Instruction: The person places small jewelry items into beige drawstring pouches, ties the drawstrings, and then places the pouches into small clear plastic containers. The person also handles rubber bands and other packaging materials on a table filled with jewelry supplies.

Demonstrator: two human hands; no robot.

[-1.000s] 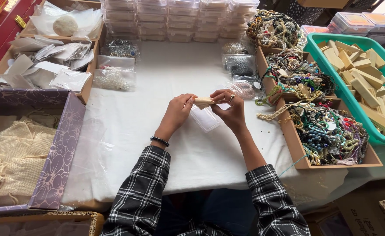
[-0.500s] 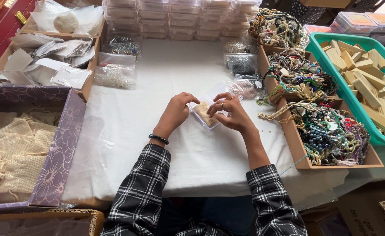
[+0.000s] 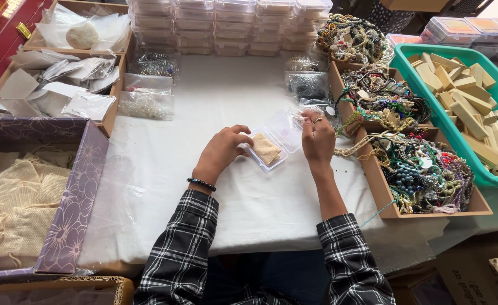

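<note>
The small clear plastic hinged box (image 3: 276, 140) lies open on the white tablecloth (image 3: 164, 169), a tan cloth pouch (image 3: 266, 149) inside. The left hand (image 3: 224, 148) pinches its near edge; the right hand (image 3: 317, 138) holds the raised lid.

A small, clear, hinged plastic box (image 3: 276, 139) lies open on the white-covered bench (image 3: 249, 197), its lid swung back toward the upper right. In its lower tray sits a small tan burlap pouch (image 3: 266, 148), flat and turned at a slant, filling most of the tray.
</note>
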